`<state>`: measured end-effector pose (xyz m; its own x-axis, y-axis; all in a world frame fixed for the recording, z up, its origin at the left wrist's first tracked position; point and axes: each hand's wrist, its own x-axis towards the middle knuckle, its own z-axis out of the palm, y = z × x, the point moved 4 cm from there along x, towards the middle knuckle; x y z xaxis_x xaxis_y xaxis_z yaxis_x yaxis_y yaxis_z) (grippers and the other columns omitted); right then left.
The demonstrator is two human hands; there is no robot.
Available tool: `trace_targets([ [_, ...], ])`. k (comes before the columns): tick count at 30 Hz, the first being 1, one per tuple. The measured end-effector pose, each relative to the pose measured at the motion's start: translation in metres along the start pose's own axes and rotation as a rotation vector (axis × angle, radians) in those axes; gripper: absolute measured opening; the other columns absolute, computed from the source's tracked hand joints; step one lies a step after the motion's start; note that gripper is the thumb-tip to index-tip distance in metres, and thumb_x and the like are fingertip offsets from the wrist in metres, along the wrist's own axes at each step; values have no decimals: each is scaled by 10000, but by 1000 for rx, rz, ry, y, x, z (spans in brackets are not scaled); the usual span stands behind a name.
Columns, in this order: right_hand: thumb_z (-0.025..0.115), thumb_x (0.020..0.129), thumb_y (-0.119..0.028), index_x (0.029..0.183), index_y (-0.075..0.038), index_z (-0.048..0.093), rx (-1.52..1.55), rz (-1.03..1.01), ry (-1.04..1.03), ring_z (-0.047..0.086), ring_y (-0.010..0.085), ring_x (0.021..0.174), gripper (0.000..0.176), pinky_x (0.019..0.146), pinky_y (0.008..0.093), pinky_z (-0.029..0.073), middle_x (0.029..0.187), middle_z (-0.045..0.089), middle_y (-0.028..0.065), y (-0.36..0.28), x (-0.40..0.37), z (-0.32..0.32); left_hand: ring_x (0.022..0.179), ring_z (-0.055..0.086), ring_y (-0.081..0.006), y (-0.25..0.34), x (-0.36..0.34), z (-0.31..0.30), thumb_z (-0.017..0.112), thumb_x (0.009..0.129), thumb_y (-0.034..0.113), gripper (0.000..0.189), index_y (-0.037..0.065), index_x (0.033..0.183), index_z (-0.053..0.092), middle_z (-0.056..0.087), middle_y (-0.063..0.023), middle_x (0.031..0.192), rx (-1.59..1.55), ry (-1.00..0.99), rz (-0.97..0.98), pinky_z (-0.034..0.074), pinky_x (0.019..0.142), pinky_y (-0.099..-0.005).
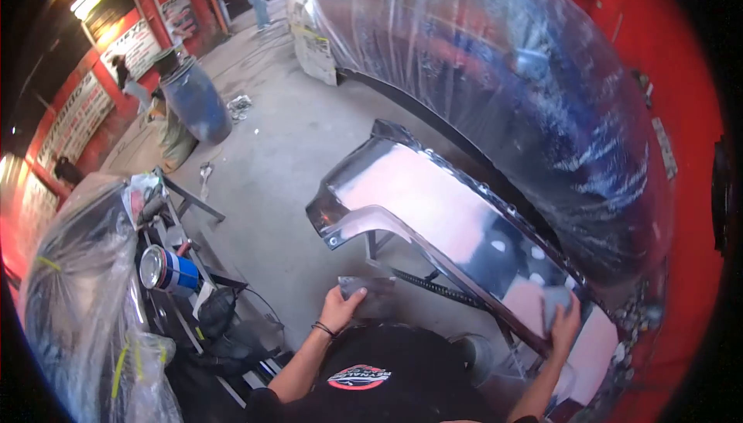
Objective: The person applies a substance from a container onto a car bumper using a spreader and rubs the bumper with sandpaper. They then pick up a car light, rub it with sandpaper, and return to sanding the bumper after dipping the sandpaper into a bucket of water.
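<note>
While bent over a stand (371, 246), seems partway through hand-sanding a bumper (433, 198) set beside a plastic-wrapped car (495, 75). Presses right hand (566, 324) flat on a grey sheet (551, 301) at the bumper's near end. Pinches a second sheet (367, 284) in left hand (340, 308), just off the bumper's edge. Lies with long axis from upper left to lower right, curled end pointing up-left. Calls next for flat, even strokes lengthwise.

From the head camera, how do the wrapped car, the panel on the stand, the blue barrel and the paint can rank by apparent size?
1. wrapped car
2. panel
3. blue barrel, though it stands farther off
4. paint can
</note>
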<state>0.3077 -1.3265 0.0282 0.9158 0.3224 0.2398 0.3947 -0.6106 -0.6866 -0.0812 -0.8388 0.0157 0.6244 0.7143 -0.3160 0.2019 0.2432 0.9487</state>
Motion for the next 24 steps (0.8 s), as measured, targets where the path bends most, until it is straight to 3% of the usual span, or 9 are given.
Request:
trace_targets([
  [3, 660, 951, -88, 1447, 32, 513, -244, 220, 238, 548, 370, 1331, 531, 1138, 436, 397, 1416, 582, 242, 130, -60, -69, 925, 689, -130, -14, 20, -34, 731, 980, 185, 277, -29, 1153, 699, 750, -53, 1049, -57, 68, 30, 566, 837, -311],
  [6, 666, 952, -105, 1458, 29, 509, -326, 251, 269, 546, 383, 1333, 547, 1147, 445, 391, 1418, 581, 244, 133, -82, -86, 920, 687, -128, -12, 30, -42, 733, 975, 193, 275, -27, 1138, 708, 752, -53, 1045, -121, 96, 42, 563, 832, -312],
  [11, 661, 943, -151, 1439, 36, 532, -371, 129, 1, 536, 402, 1343, 546, 1172, 452, 370, 1433, 577, 246, -3, -41, 18, 944, 676, -116, -13, 48, -32, 729, 985, 227, 314, -23, 1172, 692, 752, -54, 1050, -81, -33, 52, 546, 865, -309],
  [14, 639, 921, -109, 1427, 36, 545, -347, -187, -67, 546, 414, 1321, 535, 1162, 449, 382, 1397, 594, 255, -83, -16, 102, 951, 676, -119, -13, 50, -26, 726, 989, 232, 323, -25, 1180, 687, 751, -55, 1055, -120, -69, 37, 546, 877, -314],
  [16, 637, 923, -91, 1427, 27, 548, -231, -66, -208, 541, 405, 1331, 525, 1155, 436, 387, 1379, 603, 250, -172, 0, 122, 953, 676, -122, -14, 48, -26, 726, 990, 233, 326, -27, 1183, 685, 750, -56, 1057, -167, -79, 44, 547, 882, -317],
  [19, 640, 933, -89, 1440, 21, 533, -246, -192, -61, 540, 411, 1330, 530, 1141, 436, 400, 1406, 583, 248, -145, 50, 138, 970, 675, -122, -9, 31, -34, 728, 990, 219, 331, -32, 1198, 675, 744, -62, 1085, -303, -87, 18, 547, 892, -314],
  [20, 634, 941, -91, 1439, 21, 536, -252, -139, -65, 546, 414, 1323, 520, 1142, 442, 401, 1417, 579, 247, -133, 68, 145, 970, 675, -122, -13, 26, -37, 728, 990, 219, 331, -32, 1198, 675, 744, -62, 1085, -310, -48, 16, 547, 892, -314],
  [22, 645, 939, -101, 1443, 20, 538, -238, -173, -107, 553, 408, 1319, 529, 1143, 444, 402, 1419, 583, 249, -132, 84, 170, 997, 677, -121, -16, 20, -39, 744, 981, 193, 317, -20, 1205, 673, 739, -46, 1102, -279, -52, 30, 557, 910, -320],
  [24, 653, 953, -122, 1425, 44, 543, -136, -346, -275, 548, 393, 1336, 512, 1152, 430, 395, 1414, 595, 245, -153, 76, 210, 1011, 669, -121, -15, 9, -38, 752, 973, 209, 324, -8, 1202, 678, 735, -57, 1118, -329, -22, 33, 546, 923, -318],
])
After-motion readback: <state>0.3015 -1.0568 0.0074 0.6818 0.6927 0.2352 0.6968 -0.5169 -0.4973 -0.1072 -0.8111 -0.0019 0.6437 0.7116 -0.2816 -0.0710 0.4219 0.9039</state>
